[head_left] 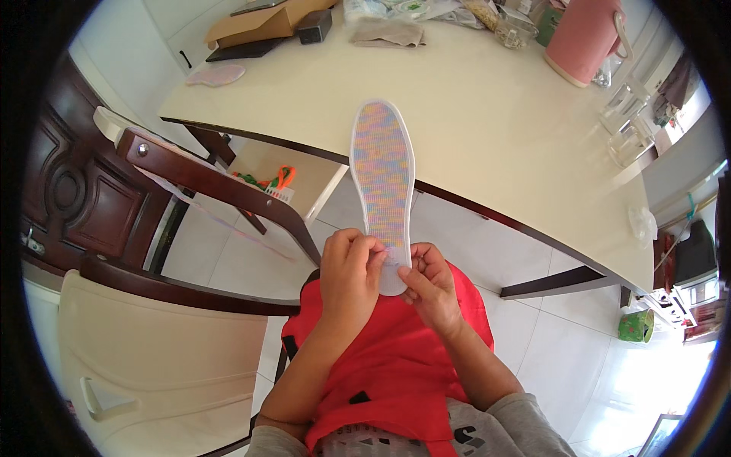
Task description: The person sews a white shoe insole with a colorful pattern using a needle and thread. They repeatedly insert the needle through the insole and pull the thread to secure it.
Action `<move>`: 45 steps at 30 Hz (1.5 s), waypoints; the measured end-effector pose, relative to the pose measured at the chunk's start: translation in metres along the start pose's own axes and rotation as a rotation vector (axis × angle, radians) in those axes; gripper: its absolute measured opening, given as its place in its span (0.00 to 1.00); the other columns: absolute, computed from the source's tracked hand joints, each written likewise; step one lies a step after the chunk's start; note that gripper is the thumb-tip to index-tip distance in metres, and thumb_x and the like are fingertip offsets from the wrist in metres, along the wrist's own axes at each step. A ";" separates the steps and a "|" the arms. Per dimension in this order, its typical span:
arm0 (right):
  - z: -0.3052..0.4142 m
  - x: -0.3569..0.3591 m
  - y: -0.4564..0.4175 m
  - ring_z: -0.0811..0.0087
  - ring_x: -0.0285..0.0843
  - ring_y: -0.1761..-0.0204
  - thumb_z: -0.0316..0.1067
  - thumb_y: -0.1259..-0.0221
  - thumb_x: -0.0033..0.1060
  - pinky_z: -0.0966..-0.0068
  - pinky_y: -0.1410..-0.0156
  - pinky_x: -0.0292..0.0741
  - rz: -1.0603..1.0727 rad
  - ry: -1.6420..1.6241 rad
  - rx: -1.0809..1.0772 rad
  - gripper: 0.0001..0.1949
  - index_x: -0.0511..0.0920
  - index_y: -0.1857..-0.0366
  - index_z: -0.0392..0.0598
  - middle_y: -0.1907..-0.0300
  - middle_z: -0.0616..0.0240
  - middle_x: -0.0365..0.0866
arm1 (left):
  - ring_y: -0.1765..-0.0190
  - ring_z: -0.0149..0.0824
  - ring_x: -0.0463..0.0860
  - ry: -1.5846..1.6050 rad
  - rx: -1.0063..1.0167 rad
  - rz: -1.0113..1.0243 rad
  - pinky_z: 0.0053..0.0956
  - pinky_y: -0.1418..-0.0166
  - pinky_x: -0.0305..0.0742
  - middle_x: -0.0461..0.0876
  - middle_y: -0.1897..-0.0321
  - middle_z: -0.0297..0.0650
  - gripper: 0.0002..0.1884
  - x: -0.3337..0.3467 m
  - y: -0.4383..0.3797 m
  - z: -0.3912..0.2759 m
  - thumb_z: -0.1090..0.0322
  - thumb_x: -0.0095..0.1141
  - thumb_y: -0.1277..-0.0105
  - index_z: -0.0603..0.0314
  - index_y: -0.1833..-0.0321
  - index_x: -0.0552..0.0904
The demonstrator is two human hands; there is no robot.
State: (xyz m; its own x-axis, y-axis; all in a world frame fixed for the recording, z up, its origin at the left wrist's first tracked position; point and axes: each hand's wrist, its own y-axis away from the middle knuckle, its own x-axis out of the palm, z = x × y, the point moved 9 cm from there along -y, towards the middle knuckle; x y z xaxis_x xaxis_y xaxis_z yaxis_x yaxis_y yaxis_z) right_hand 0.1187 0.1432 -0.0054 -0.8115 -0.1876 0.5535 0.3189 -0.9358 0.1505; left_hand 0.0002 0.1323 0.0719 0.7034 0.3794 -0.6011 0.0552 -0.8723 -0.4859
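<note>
An insole (381,171) with a white rim stands before me, toe end up, over my lap and the table's front edge. Multicoloured stitching in pink, blue and yellow covers most of it; bare whitish mesh shows at the heel. My left hand (351,274) is at its left edge, thumb and forefinger pinched together where stitching meets mesh. Whether a needle or thread lies in that pinch is too small to tell. My right hand (431,288) grips the lower right edge of the heel, thumb on the face, other fingers partly hidden.
A cream table (485,114) bears another insole (217,75), a folded cloth (388,33), a pink thermos (585,43) and glass mugs (627,123). Pale yarn (171,188) drapes over a wooden chair arm (211,188). Orange and green thread (280,178) lies on a chair seat (308,197).
</note>
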 end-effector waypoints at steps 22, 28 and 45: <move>-0.016 0.016 -0.010 0.87 0.59 0.78 0.30 0.36 0.53 0.86 0.76 0.57 -0.058 0.019 0.141 0.07 0.70 0.57 0.44 0.77 0.77 0.68 | 0.63 0.29 0.76 1.349 -0.735 0.035 0.26 0.52 0.73 0.76 0.64 0.34 0.04 0.018 0.026 0.059 0.66 0.45 0.28 0.56 0.58 0.70; -0.004 0.010 -0.014 0.88 0.56 0.77 0.29 0.35 0.52 0.85 0.73 0.58 -0.133 0.402 -0.143 0.04 0.71 0.60 0.43 0.78 0.77 0.65 | 0.72 0.27 0.71 1.680 -0.556 0.159 0.25 0.63 0.68 0.73 0.71 0.34 0.05 0.006 0.022 0.040 0.70 0.50 0.31 0.56 0.56 0.69; 0.004 0.013 -0.009 0.87 0.56 0.76 0.29 0.34 0.52 0.86 0.71 0.59 -0.162 0.624 -0.301 0.06 0.69 0.57 0.44 0.79 0.78 0.62 | 0.47 0.46 0.66 -0.013 -0.160 -0.108 0.39 0.40 0.60 0.70 0.55 0.43 0.13 -0.047 0.009 0.025 0.71 0.65 0.47 0.57 0.60 0.78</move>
State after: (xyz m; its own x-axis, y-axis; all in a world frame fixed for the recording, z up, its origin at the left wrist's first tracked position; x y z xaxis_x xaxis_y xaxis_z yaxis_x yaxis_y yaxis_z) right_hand 0.1076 0.1501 0.0033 -0.9950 -0.0910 -0.0423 0.0946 -0.9914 -0.0909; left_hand -0.0499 0.1147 0.0804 0.6779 0.4763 -0.5600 0.2420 -0.8639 -0.4418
